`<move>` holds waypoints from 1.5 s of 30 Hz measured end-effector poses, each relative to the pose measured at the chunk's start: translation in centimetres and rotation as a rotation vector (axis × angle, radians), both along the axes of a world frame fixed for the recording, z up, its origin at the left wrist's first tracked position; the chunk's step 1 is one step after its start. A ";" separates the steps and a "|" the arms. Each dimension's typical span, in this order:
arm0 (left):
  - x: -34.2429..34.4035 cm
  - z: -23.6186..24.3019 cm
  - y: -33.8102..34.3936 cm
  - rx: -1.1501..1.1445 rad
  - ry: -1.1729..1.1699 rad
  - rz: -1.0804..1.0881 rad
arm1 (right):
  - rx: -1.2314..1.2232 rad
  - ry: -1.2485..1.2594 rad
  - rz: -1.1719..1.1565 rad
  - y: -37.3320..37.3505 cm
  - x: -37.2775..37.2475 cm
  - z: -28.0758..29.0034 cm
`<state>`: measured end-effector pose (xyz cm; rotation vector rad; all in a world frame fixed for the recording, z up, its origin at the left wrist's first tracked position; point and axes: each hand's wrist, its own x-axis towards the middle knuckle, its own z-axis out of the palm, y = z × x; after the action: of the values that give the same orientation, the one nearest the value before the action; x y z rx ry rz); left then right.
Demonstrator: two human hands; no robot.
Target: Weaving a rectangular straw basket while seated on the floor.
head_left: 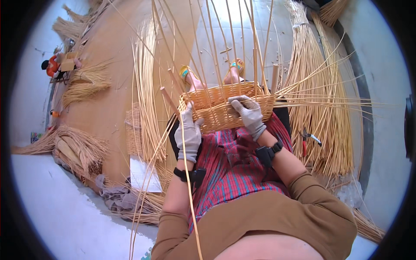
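A woven wicker basket (229, 117) rests across my lap, with long upright stakes rising out of it and loose strands fanning to the right. My gloved left hand (189, 132) grips the basket's left end, with long pale strands running past it down over my forearm. My gloved right hand (247, 115) holds the near upper edge, fingers bent over the weave; what lies under the fingertips is hidden. Short thick wooden pegs (169, 99) stick up at both ends of the basket.
Cane bundles lie at right (320, 130), left (145, 86) and lower left (82, 151). Pruning shears (304, 145) rest on the right bundle. A white sheet (143, 173) and grey cloth (117, 197) lie lower left. A person in orange (51, 67) is at far left.
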<state>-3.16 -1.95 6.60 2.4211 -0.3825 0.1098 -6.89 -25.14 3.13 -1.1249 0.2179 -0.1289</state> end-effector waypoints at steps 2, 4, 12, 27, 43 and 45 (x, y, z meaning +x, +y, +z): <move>0.9 0.6 -0.8 -0.147 0.147 0.010 | -0.015 0.102 -0.057 0.5 0.0 0.3; 1.6 0.7 -1.8 -0.525 0.505 0.038 | 0.065 0.139 -0.147 2.2 1.3 2.1; 2.6 -1.1 -3.0 -0.554 0.485 0.207 | -1.046 -0.483 -0.238 4.4 9.3 7.8; -1.6 0.6 -9.6 0.196 -0.329 -0.137 | -0.515 -0.703 -0.386 -4.8 4.4 9.6; -2.8 -0.5 -17.7 0.188 -0.152 -0.315 | -1.641 -0.002 -0.399 -11.6 -1.0 5.1; -3.4 -0.3 -14.2 -0.142 -0.213 -0.348 | -1.704 -0.122 -0.504 -12.5 -1.5 2.7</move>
<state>-6.60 -16.13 6.31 2.1738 -0.8566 0.2322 -8.36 -37.63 5.86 -2.7175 0.2682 -0.9554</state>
